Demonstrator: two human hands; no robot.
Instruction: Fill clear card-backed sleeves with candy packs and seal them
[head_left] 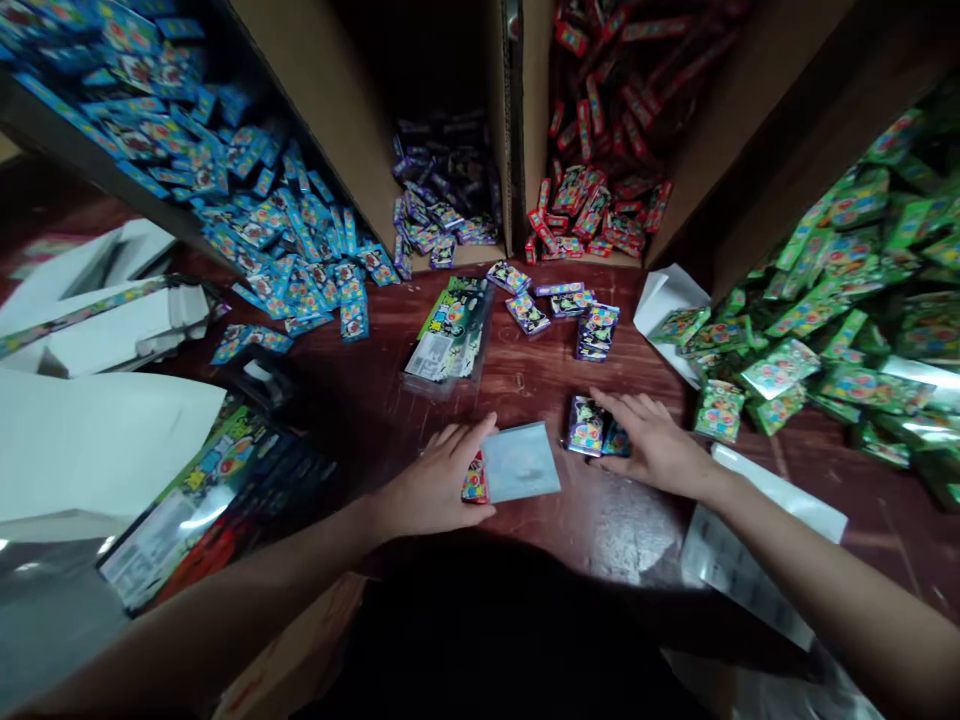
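The clear sleeve [523, 462] lies on the table [517, 535] with its long axis running roughly left to right, and at its left end the left hand [439, 485] has thumb and fingers clamped on a red packet [475, 482]. Just right of the sleeve, the right hand [660, 450] closes around a blue packet [616, 441], beside a purple packet [585, 426] nearer the sleeve; beyond the sleeve, to its left, lie printed cards [450, 330], apart from both hands.
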